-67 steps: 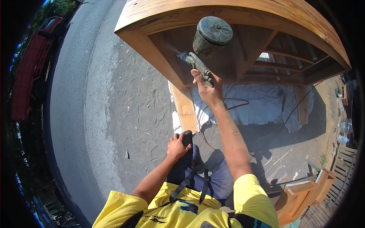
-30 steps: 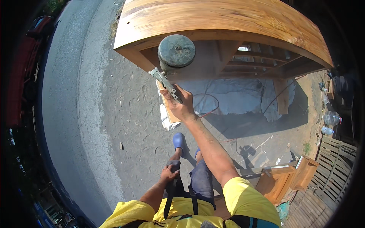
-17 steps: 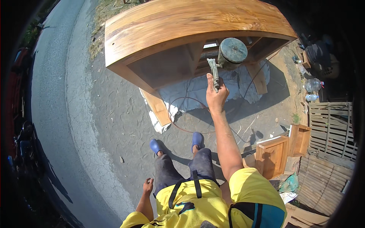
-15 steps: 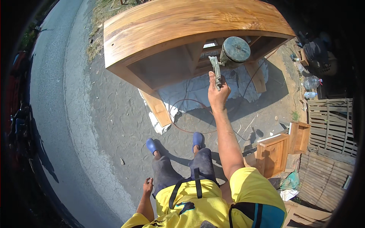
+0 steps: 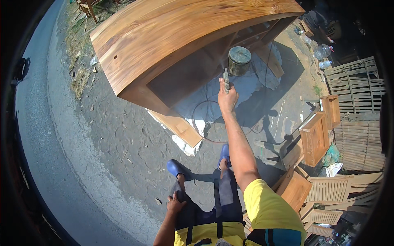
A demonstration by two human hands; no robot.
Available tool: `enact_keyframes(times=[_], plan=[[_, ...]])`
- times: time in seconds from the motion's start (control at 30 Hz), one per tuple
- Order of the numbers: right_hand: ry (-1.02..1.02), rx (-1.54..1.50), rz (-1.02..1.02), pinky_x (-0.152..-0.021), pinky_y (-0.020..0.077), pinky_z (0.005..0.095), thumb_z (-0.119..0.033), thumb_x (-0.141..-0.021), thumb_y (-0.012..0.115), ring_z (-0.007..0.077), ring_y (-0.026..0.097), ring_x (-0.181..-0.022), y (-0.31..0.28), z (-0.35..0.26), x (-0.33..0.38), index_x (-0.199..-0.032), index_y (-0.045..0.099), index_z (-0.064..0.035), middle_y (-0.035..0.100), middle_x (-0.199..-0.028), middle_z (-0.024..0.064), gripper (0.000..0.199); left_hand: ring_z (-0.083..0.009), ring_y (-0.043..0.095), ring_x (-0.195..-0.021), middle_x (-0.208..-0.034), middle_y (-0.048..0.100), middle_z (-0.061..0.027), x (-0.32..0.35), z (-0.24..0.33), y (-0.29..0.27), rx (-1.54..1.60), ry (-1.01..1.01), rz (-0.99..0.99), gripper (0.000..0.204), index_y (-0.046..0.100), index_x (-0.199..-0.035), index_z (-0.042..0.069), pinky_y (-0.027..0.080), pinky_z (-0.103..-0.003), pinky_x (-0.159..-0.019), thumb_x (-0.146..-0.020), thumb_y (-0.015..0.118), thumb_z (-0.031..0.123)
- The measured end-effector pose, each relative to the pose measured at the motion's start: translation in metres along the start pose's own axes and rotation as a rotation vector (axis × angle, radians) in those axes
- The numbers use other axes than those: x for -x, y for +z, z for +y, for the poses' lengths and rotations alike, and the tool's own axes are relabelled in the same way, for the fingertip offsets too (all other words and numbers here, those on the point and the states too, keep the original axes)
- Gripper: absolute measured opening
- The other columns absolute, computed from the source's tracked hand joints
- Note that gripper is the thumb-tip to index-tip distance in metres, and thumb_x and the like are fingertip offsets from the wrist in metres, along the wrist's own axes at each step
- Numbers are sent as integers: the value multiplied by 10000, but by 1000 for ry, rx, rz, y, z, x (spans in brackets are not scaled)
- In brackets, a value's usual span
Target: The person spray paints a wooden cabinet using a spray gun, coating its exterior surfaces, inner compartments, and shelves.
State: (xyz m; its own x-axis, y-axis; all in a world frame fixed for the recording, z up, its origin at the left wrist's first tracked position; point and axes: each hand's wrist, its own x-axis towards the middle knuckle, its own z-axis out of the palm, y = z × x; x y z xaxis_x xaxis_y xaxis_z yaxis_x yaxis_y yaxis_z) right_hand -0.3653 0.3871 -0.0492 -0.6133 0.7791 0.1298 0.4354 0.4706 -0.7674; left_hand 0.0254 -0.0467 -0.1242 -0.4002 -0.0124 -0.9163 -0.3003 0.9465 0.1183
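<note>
My right hand [image 5: 228, 99] is wrapped around the handle of a spray gun [image 5: 226, 78], with the arm stretched forward. A round, stained metal cup [image 5: 239, 57] sits on the gun's far right side. Faint pale mist shows by the nozzle, in front of the open underside of a large wooden cabinet [image 5: 184, 35]. The cabinet has a glossy brown grained panel on top and a shaded hollow facing me. My left hand [image 5: 175, 204] rests on my left leg near the knee, fingers apart and holding nothing.
A thin hose [image 5: 213, 141] loops over the ground and a white sheet [image 5: 186, 146]. A wooden board [image 5: 180, 129] juts out under the cabinet. Drawers [image 5: 315, 139], slatted wood pieces [image 5: 330, 190] and plastic bottles [image 5: 323, 51] lie at right. A paved road [image 5: 37, 123] runs along the left.
My right hand and the spray gun have shifted slightly left and nearer, and the cup has turned more upright. My left hand has come onto my leg. The view has swung right, and my legs have stepped.
</note>
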Motion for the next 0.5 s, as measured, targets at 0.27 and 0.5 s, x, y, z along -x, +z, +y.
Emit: enact_keyframes(times=[0.27, 0.5], plan=[[-16, 35, -67, -734, 523, 564, -488, -1017, 669, 503, 694, -807, 3, -13, 27, -878, 679, 13, 708, -790, 263, 519, -463, 482, -1411, -1499, 493, -263, -78, -13, -34, -359, 333, 307, 792, 502, -1526, 178, 428, -539, -1154, -825, 802, 392], [-393, -109, 220, -642, 484, 417, -481, -1021, 701, 274, 595, -604, -49, -52, -1, -885, 686, 11, 614, -651, 117, 510, -385, 577, -1338, -1411, 617, -198, -219, 126, -73, -153, 634, 302, 643, 532, -1492, 159, 447, -519, -1125, -922, 699, 404]])
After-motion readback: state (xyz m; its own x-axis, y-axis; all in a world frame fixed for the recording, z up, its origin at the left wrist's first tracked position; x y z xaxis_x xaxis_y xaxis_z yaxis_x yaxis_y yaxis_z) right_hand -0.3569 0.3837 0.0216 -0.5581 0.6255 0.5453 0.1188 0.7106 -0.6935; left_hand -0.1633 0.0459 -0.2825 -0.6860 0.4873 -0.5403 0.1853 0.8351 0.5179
